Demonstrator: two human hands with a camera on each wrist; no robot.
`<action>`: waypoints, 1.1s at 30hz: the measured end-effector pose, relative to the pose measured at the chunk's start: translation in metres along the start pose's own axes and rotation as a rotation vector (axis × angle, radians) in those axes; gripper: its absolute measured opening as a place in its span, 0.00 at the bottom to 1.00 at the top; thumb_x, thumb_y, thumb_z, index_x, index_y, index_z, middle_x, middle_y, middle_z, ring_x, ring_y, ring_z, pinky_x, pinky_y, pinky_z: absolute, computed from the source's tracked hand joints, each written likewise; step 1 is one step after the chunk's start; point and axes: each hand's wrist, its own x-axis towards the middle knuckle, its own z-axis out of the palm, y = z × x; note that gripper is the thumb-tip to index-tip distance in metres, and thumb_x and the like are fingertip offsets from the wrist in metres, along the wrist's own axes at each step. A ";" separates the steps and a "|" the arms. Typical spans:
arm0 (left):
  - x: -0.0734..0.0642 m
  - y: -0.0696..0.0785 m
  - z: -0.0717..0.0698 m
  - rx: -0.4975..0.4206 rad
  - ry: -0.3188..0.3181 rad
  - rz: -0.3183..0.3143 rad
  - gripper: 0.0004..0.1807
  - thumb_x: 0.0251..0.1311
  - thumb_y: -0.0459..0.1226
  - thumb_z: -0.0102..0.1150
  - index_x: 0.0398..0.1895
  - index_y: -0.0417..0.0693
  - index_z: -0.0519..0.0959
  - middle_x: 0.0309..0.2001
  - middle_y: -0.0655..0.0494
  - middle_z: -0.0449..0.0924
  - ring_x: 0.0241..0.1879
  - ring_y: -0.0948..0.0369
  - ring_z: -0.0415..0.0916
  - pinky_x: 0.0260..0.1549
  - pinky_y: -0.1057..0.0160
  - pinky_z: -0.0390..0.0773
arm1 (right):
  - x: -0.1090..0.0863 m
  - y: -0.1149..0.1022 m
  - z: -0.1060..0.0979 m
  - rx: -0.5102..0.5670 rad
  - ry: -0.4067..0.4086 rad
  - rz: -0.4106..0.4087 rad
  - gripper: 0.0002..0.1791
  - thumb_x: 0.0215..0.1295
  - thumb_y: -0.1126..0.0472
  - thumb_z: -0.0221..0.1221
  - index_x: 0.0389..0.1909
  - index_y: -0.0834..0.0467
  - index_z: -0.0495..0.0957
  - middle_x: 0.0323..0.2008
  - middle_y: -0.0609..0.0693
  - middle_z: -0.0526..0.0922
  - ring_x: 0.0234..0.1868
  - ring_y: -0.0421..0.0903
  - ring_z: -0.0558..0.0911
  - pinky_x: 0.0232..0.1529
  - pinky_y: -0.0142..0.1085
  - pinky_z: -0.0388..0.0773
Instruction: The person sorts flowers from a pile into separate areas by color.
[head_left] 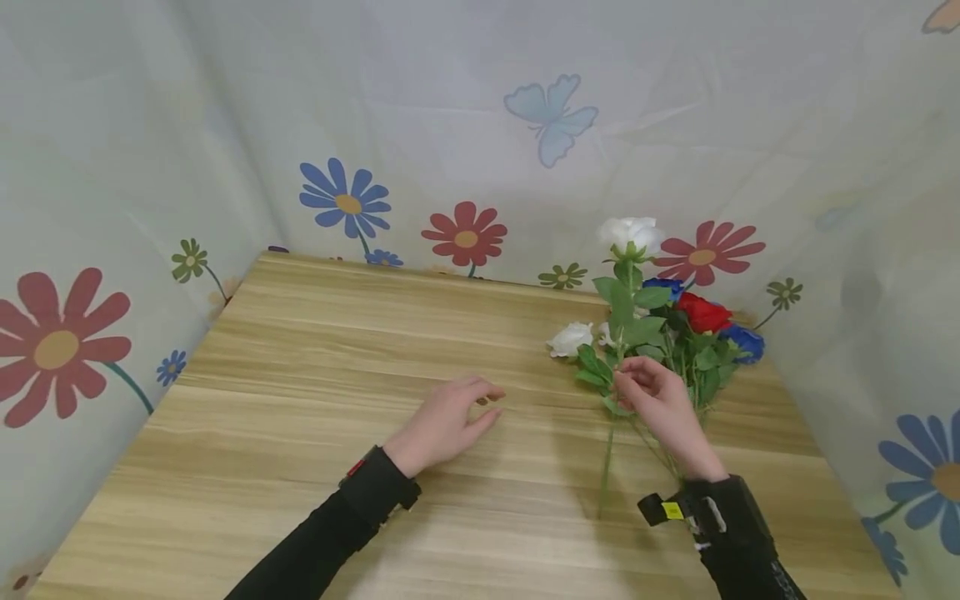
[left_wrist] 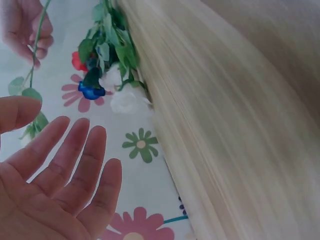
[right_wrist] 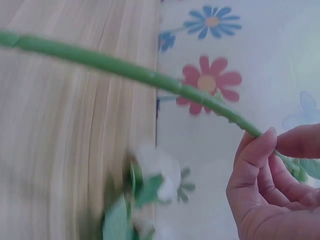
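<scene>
Between thumb and fingers my right hand [head_left: 660,404] pinches the green stem [right_wrist: 150,77] of a white artificial rose [head_left: 632,235], whose bloom points up and away. The lower stem hangs below the hand, over the wood table. In the right wrist view the stem runs from the fingertips across to the left edge. My left hand [head_left: 447,419] hovers over the middle of the table, palm turned inward, fingers relaxed and holding nothing. Behind the right hand lies a bunch of artificial roses: a red rose [head_left: 703,313], a blue rose [head_left: 744,343] and a white rose [head_left: 570,340] among them.
The wood-grain table [head_left: 300,350] reaches back to a pale cloth backdrop [head_left: 420,75] printed with flowers and a butterfly. Cloth also hangs along the left and right sides. The bunch's leaves and stems spread over the table's right part, partly under the right hand.
</scene>
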 end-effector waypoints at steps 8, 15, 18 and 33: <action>0.003 0.000 0.005 -0.330 -0.035 -0.111 0.15 0.68 0.40 0.51 0.50 0.42 0.78 0.46 0.55 0.80 0.42 0.63 0.77 0.42 0.64 0.78 | 0.012 -0.009 0.028 0.406 -0.094 0.092 0.20 0.70 0.56 0.53 0.52 0.67 0.62 0.40 0.55 0.76 0.40 0.42 0.79 0.42 0.33 0.80; 0.005 0.002 0.010 -0.621 -0.156 -0.238 0.21 0.69 0.44 0.49 0.55 0.38 0.75 0.46 0.51 0.80 0.41 0.55 0.80 0.41 0.58 0.81 | 0.023 -0.013 0.052 0.612 -0.205 0.120 0.17 0.69 0.60 0.54 0.50 0.65 0.62 0.39 0.52 0.77 0.40 0.42 0.79 0.43 0.32 0.79; 0.008 0.003 0.013 -0.761 -0.205 -0.272 0.23 0.69 0.45 0.49 0.58 0.36 0.72 0.48 0.46 0.79 0.44 0.51 0.80 0.44 0.56 0.80 | 0.026 -0.015 0.057 0.638 -0.230 0.108 0.15 0.69 0.61 0.54 0.49 0.65 0.63 0.39 0.50 0.77 0.39 0.42 0.79 0.44 0.32 0.79; 0.015 0.003 0.018 -0.979 -0.252 -0.313 0.22 0.69 0.38 0.49 0.62 0.33 0.68 0.51 0.34 0.77 0.49 0.42 0.76 0.44 0.54 0.80 | 0.036 -0.017 0.073 0.456 -0.245 0.102 0.15 0.67 0.60 0.57 0.48 0.64 0.67 0.42 0.57 0.76 0.42 0.44 0.78 0.52 0.42 0.76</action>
